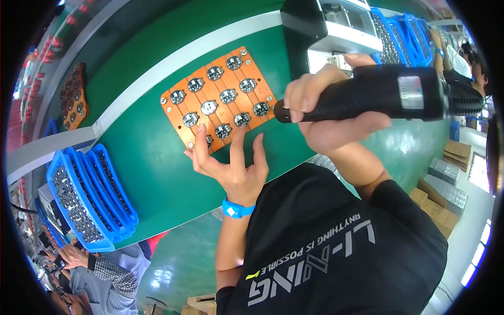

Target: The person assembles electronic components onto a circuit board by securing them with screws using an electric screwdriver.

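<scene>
An orange rectangular fixture plate (211, 88) lies on the green bench, with several round dark-and-silver parts (228, 95) seated in rows. My left hand (233, 167) rests at its near edge, fingers spread over the lowest row and partly covering a round part; a blue band circles that wrist. In my right hand (336, 132) is a black, cylindrical electric screwdriver (373, 93), held nearly level with the fingers wrapped round its front end. Its tip overlaps the plate's right corner in view, beside the last round part; whether it touches cannot be made out.
Blue trays of small metal parts (84, 210) overlap at the bench's left. Past the pale rail (173, 63) sits another orange plate (73, 100). A black-and-white machine (344, 34) and more blue trays (387, 44) stand far right. A co-worker (102, 281) is lower left.
</scene>
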Tool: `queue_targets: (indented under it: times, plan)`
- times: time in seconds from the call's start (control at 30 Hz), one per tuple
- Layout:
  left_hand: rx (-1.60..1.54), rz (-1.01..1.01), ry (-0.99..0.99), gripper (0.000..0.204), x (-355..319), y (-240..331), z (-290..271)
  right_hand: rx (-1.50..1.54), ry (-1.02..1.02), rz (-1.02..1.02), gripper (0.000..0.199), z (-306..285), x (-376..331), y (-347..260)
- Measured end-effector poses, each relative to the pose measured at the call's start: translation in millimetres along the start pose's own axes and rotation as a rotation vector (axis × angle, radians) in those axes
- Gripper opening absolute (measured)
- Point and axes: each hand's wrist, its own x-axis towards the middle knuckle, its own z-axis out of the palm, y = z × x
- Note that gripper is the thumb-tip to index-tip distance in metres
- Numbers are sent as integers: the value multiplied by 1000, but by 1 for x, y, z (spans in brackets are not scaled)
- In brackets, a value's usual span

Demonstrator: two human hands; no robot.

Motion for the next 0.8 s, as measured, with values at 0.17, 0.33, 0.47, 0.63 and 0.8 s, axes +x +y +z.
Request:
queue_targets:
  times: [0.17,0.33,0.47,0.63,0.8]
  plan:
    - [-3,32,5,29,0,-1,5,-111,36,98,86,6,-5,10]
    - [9,-5,-53,28,4,-3,3,-186,25,119,84,9,-6,15]
    - [-7,5,-50,25,4,-7,6,-178,21,111,83,9,-6,17]
    - [-1,4,-48,22,6,-8,4,-213,-70,162,75,13,-3,18]
    - [13,32,-36,21,6,-8,7,-115,-124,188,54,20,7,28]
